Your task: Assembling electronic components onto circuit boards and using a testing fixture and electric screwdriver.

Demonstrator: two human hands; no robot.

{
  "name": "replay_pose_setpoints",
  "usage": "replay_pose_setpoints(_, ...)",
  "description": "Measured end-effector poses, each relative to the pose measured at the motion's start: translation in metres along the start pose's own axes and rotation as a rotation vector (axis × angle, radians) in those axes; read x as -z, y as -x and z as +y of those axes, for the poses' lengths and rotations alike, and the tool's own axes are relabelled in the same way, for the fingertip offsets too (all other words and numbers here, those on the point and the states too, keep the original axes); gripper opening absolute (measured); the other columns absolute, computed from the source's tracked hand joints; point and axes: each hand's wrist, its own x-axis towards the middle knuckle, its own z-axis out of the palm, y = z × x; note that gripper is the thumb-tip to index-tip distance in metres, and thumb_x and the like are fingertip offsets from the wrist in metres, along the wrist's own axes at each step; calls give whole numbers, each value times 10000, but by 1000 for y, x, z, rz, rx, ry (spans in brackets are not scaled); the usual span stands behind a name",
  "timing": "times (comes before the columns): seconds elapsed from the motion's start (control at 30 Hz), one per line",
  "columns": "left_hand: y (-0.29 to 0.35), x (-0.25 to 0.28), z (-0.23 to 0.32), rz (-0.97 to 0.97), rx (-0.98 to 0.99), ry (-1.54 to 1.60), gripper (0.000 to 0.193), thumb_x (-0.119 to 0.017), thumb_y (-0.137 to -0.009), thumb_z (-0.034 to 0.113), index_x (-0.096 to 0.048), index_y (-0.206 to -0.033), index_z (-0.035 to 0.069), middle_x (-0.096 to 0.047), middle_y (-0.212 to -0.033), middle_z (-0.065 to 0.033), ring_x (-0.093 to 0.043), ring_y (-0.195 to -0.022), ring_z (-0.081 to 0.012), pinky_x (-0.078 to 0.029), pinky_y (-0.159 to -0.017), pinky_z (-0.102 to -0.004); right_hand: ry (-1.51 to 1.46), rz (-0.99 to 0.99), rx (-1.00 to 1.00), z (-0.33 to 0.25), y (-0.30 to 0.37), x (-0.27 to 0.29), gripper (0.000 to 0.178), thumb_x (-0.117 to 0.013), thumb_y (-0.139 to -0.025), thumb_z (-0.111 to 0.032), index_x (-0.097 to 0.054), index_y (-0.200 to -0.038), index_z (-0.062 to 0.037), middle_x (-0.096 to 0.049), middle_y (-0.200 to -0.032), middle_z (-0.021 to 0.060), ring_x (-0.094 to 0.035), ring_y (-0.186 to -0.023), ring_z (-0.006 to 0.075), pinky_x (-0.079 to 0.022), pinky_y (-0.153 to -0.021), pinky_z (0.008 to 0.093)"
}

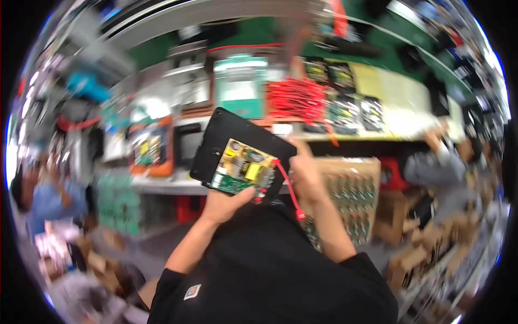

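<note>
A flat black plastic casing [211,141], tilted, is held up in front of my body between both hands. On it sits a circuit board [249,171], part tan and part green, with a yellow block and other small components. My left hand [222,205] grips the casing's lower edge, its thumb by the board's lower corner. At the right edge, my right hand [306,175] closes on the casing, its fingertips partly hidden and blurred. A red cable [290,189] runs from the board's right side and dangles to a red connector [300,215].
On the bench ahead lie a heap of red cables [297,100], a green-and-white box [240,86] and more boards [345,113]. An orange tray [168,141] holds another board at left. A cardboard tray of small green boards [350,189] stands right. Other people are at both sides.
</note>
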Motion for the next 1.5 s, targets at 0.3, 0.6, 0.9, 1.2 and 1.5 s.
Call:
replay_pose_setpoints(0.3,10,18,-3,-219,393,-230,213,-568,-960,86,-586,-1129,-42,-679,-1012,-139,-671,-825,-170,-563,-687,-293,-626,542,401,-6,-42,224,308,-527,-904,-164,-579,-1173,-22,-607,-1167,122,-583,-1045,256,-444,-970,365)
replay_pose_setpoints(0.6,47,135,-12,764,-98,-550,130,-571,-953,116,-638,-970,6,-652,-817,-32,-617,-721,-80,-498,-591,-220,-809,708,298,-84,-187,589,469,-387,-974,-100,-381,-1412,67,-394,-1468,214,-367,-1358,377,-379,-1099,473)
replay_pose_setpoints(0.9,78,285,-115,1044,-61,-1098,745,-772,-755,151,-404,-1385,3,-470,-1346,-220,-502,-1207,-316,-429,-987,-383,55,582,608,-98,-118,311,274,-550,-944,-94,-550,-1174,55,-609,-867,73,-542,-732,149,-462,-672,273)
replay_pose_setpoints(1.2,80,330,-98,676,27,-536,499,-775,-773,124,-592,-1206,-45,-673,-1064,-138,-623,-986,-178,-494,-863,-318,127,717,656,-24,42,140,225,-540,-944,-64,-570,-1153,15,-613,-825,65,-513,-611,111,-415,-538,214)
replay_pose_setpoints(1.5,70,320,-115,555,-59,-502,286,-743,-794,114,-596,-986,-38,-672,-938,-107,-628,-846,-163,-491,-759,-306,372,756,478,41,110,12,182,-542,-950,-83,-615,-1103,-17,-609,-826,31,-546,-638,78,-442,-545,183)
